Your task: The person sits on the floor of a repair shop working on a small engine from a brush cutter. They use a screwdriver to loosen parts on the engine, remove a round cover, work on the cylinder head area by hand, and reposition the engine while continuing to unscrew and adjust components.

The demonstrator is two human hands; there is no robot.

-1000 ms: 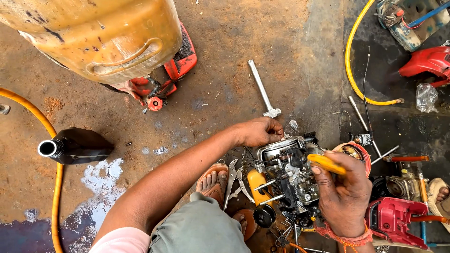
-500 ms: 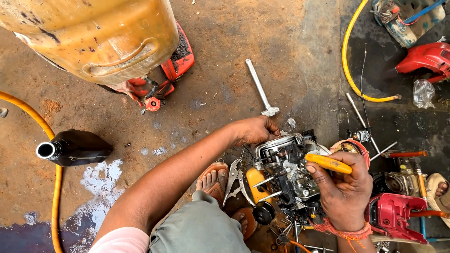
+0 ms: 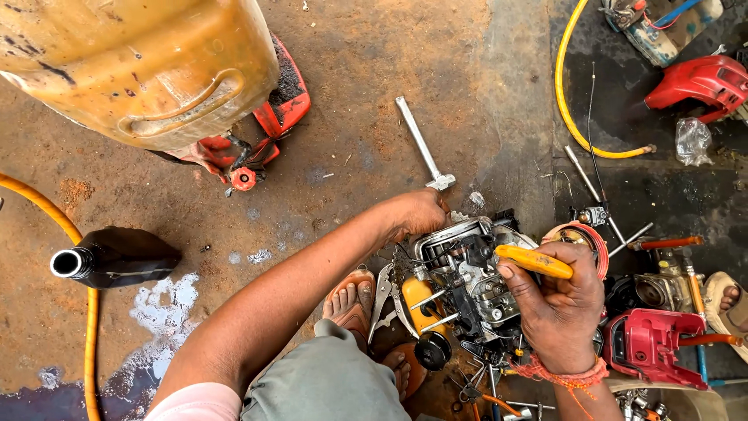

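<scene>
Far left of the hands: one yellow canister (image 3: 140, 70), one black bottle (image 3: 117, 256) lying on the floor, and one orange hose (image 3: 47, 210). One metal T-wrench (image 3: 421, 144) lies just beyond the left hand.

One small engine (image 3: 467, 277) sits on the floor between the hands. The left hand (image 3: 421, 212) rests on its upper left edge, fingers curled; whether it grips a part cannot be told. The right hand (image 3: 557, 308) is closed around one yellow-handled screwdriver (image 3: 536, 262) over the engine's right side.

Right of the right hand: one red housing (image 3: 650, 347); farther off, one yellow hose (image 3: 580, 101) and one red cover (image 3: 701, 82).

Against the earlier frames, both hands keep their places; the screwdriver handle has barely shifted.
</scene>
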